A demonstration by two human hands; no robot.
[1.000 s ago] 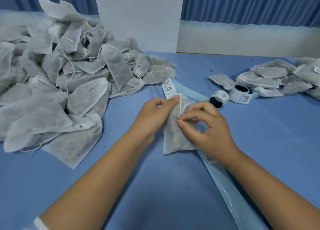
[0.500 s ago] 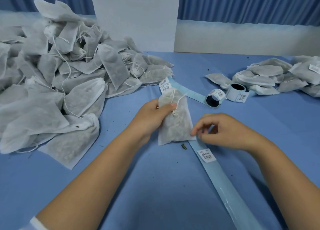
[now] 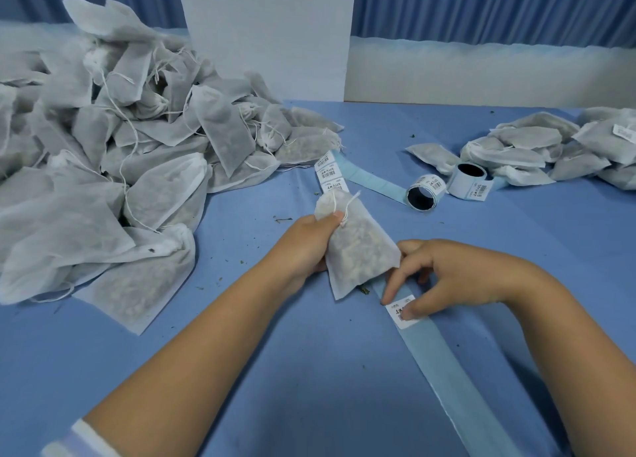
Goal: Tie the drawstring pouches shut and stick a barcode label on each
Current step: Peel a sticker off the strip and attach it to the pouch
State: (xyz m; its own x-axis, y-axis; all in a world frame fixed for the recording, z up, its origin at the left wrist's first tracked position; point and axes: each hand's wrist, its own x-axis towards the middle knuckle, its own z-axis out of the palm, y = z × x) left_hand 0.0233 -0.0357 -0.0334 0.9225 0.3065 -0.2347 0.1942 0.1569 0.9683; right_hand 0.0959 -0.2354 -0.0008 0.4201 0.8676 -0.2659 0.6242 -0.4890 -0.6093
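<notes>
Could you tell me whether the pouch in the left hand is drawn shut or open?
Drawn shut: the pouch held by the left hand has its mouth gathered, with the drawstring cinched round it.
</notes>
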